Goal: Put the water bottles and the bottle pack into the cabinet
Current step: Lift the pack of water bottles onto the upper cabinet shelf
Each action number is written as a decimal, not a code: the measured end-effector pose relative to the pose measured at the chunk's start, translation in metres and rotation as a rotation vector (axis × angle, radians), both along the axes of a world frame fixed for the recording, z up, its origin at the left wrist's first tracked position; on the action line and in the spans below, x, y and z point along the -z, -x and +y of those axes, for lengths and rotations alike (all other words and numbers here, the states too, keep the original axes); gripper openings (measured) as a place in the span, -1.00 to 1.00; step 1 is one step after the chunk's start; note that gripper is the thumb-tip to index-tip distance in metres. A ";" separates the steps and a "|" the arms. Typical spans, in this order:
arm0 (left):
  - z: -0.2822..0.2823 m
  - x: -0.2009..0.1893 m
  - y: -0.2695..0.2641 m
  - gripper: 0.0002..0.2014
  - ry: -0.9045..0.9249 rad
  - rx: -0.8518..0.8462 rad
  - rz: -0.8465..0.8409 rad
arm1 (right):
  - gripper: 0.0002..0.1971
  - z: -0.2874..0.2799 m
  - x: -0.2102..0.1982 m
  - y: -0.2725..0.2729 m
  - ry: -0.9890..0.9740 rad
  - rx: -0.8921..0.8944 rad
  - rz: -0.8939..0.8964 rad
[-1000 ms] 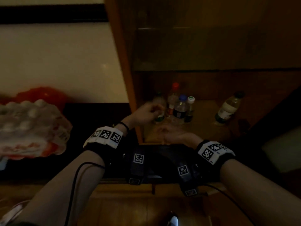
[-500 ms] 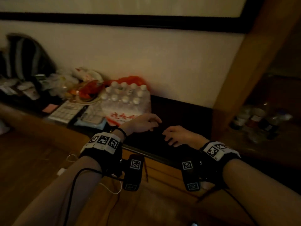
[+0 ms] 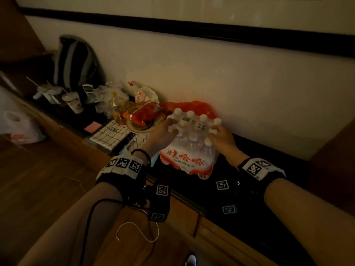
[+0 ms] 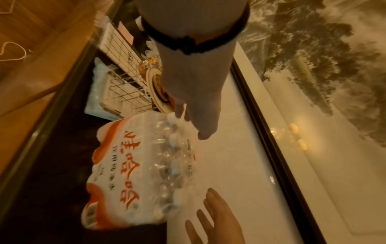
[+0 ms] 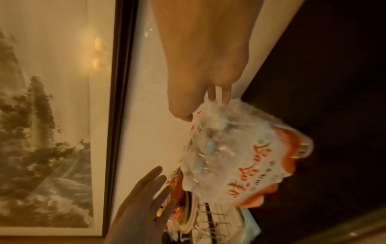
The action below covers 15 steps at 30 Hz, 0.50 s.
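The bottle pack (image 3: 188,158), shrink-wrapped in clear film with red-orange print and white caps, stands on the dark counter top (image 3: 249,189) against the wall. My left hand (image 3: 163,133) touches its upper left side with the fingers straight (image 4: 196,105). At the pack's upper right corner my right hand (image 3: 221,137) has its fingertips on the wrap (image 5: 226,97). In the wrist views the pack (image 4: 129,173) (image 5: 240,156) lies between both hands. No finger is curled round it. The cabinet's shelf and the single bottles are out of view.
Left of the pack lie red snack bags (image 3: 146,114), a plate (image 3: 140,129), a grid notebook (image 3: 109,133), cups (image 3: 74,104) and a backpack (image 3: 76,62). A wooden panel (image 3: 336,150) rises at the right edge. A white plastic bag (image 3: 17,127) sits on the floor.
The head view swung left, from the cabinet shelf to the counter. Both hands moved from the shelf across to the bottle pack and now touch its two sides.
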<state>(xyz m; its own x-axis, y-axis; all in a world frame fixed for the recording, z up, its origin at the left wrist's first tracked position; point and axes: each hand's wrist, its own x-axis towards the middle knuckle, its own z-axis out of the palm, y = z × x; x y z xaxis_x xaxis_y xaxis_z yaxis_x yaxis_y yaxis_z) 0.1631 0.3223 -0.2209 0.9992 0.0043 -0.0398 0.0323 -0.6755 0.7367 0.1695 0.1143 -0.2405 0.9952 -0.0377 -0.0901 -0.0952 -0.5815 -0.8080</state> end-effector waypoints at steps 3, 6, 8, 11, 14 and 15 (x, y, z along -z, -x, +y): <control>0.009 0.010 -0.042 -0.59 -0.080 -0.045 -0.017 | -0.53 0.005 0.007 -0.042 0.137 0.006 -0.038; 0.020 0.019 -0.081 -0.52 -0.096 0.010 -0.053 | -0.31 0.008 0.015 -0.079 0.244 0.052 -0.008; 0.025 0.029 -0.102 -0.39 -0.037 -0.016 0.010 | -0.08 0.010 0.026 -0.096 0.246 0.078 0.065; 0.026 0.044 -0.127 -0.12 0.054 -0.099 0.114 | 0.11 0.016 0.035 -0.101 0.188 0.086 0.172; 0.027 0.059 -0.143 -0.16 -0.049 -0.023 0.145 | -0.10 0.019 0.044 -0.103 0.240 0.070 0.184; 0.029 0.064 -0.147 -0.19 -0.135 0.040 0.142 | -0.09 0.019 0.047 -0.105 0.225 0.095 0.187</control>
<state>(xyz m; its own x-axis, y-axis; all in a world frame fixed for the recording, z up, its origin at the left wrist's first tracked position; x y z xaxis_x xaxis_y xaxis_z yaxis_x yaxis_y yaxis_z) 0.3098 0.3510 -0.2851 0.9831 -0.0204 -0.1818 0.1004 -0.7708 0.6291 0.2742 0.1338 -0.2871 0.9531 -0.1699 -0.2506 -0.2932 -0.7249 -0.6233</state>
